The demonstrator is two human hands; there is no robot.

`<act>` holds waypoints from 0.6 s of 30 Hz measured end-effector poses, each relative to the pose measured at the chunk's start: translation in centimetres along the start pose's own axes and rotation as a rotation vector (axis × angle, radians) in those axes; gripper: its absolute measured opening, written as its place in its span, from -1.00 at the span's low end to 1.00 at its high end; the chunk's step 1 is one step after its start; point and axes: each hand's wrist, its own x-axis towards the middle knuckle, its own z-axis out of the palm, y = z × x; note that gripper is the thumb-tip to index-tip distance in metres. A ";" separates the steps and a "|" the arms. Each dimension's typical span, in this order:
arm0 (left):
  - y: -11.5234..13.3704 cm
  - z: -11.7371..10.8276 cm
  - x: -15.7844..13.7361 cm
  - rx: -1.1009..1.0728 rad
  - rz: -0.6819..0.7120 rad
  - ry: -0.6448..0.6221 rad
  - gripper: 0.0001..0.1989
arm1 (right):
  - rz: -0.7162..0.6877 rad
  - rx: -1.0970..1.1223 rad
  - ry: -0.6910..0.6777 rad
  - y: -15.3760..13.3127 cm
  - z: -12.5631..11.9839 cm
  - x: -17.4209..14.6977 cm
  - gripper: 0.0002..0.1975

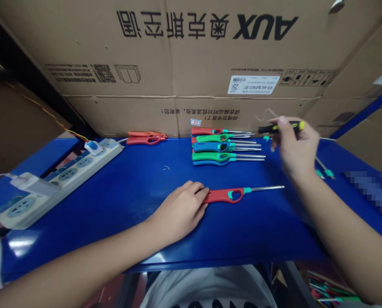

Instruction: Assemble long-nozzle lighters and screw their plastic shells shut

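Note:
My left hand (184, 205) is closed around the butt end of a red gas lighter (221, 196), which lies on the blue table with its metal tube pointing right. My right hand (296, 145) is raised at the right, its fingers wrapped round a black and yellow screwdriver (298, 125). The black end of the screwdriver points left; its tip is blurred. Beyond the held lighter, a pile of red, green and blue gas lighters (210, 146) lies with the tubes to the right. Close to the right hand are small green pieces (329, 173) with metal tubes.
Orange-red lighter shells (146, 139) lie at the back left. Tiny metal bits (166, 168) rest on the blue table (129, 188). A white power strip (78, 173) with plugs and cables runs along the left. A large cardboard box (178, 77) walls off the back.

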 end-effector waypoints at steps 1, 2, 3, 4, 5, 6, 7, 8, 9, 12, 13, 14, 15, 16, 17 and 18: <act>0.1 0.1 -0.1 -0.007 0.021 0.003 -0.66 | -0.039 0.049 -0.017 -1.3 0.8 0.0 -0.49; 0.3 0.1 -0.2 -0.016 0.040 0.006 -0.64 | -0.078 0.101 -0.037 -2.7 1.7 -0.1 -0.50; 0.3 0.2 -0.3 -0.021 0.057 0.008 -0.61 | -0.117 0.160 -0.060 -4.1 2.6 -0.1 -0.50; 0.4 0.3 -0.3 -0.023 0.072 0.008 -0.59 | -0.153 0.224 -0.084 -5.4 3.5 -0.2 -0.51; 0.5 0.4 -0.4 -0.023 0.082 0.006 -0.57 | -0.183 0.292 -0.107 -6.7 4.5 -0.2 -0.52; 0.5 0.5 -0.4 -0.024 0.088 0.004 -0.57 | -0.202 0.370 -0.125 -7.8 5.4 -0.2 -0.53; 0.6 0.5 -0.5 -0.028 0.092 0.003 -0.56 | -0.206 0.463 -0.135 -8.7 6.2 -0.3 -0.54; 0.6 0.6 -0.5 -0.035 0.095 0.001 -0.56 | -0.193 0.571 -0.137 -9.5 7.0 -0.3 -0.56; 0.6 0.6 -0.5 -0.044 0.098 -0.002 -0.56 | -0.175 0.672 -0.141 -10.1 7.6 -0.3 -0.58; 0.7 0.6 -0.6 -0.073 0.099 -0.008 -0.55 | -0.137 0.851 -0.161 -10.9 8.7 0.0 -0.60; 0.6 0.6 -0.6 -0.081 0.099 -0.010 -0.55 | -0.131 0.875 -0.169 -10.9 9.0 0.1 -0.60; 0.6 0.6 -0.6 -0.092 0.100 -0.013 -0.54 | -0.126 0.891 -0.175 -10.9 9.2 0.2 -0.60; 0.6 0.7 -0.6 -0.102 0.102 -0.014 -0.54 | -0.120 0.902 -0.179 -10.8 9.3 0.3 -0.60; 0.6 0.7 -0.6 -0.112 0.104 -0.015 -0.53 | -0.115 0.909 -0.186 -10.7 9.5 0.4 -0.60; 0.6 0.7 -0.6 -0.121 0.106 -0.013 -0.53 | -0.111 0.915 -0.192 -10.7 9.6 0.4 -0.60; 0.5 0.8 -0.6 -0.129 0.107 -0.011 -0.52 | -0.107 0.918 -0.198 -10.7 9.7 0.4 -0.60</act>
